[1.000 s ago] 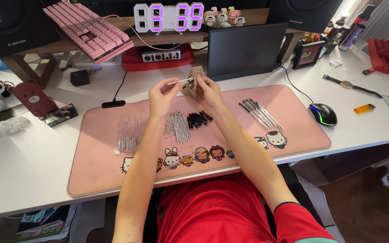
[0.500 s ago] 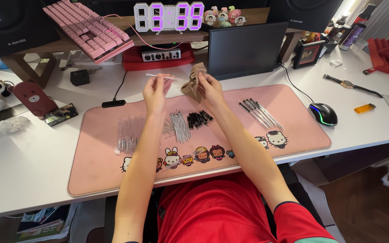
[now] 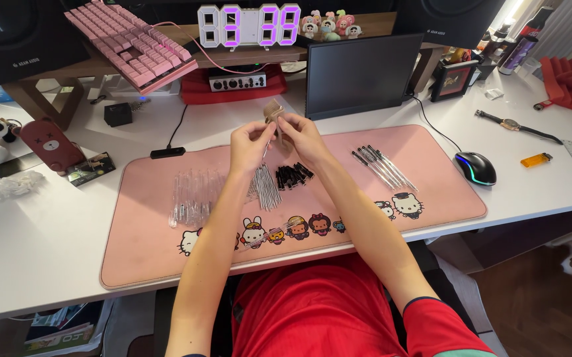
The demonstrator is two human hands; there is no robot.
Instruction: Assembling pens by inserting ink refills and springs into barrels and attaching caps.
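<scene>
Over pink desk mat [image 3: 167, 258], both hands pinch small brown packet [image 3: 274, 114].

Screens first: there's a big white-framed digital clock [image 3: 249, 25] at the back edge of the desk, its segments glowing purple-pink. Just right of it, a dark flat monitor [image 3: 360, 74] stands upright behind the pink mat's far edge, screen totally black. Under the clock sits a small silver box [image 3: 237, 82] with a front panel of knobs, on something red. Far right back corner has a small dark picture frame [image 3: 456, 79] leaning toward the desk. Packaging-wise, a crumpled clear plastic wrapper [image 3: 15, 185] lies near the left edge.
</scene>
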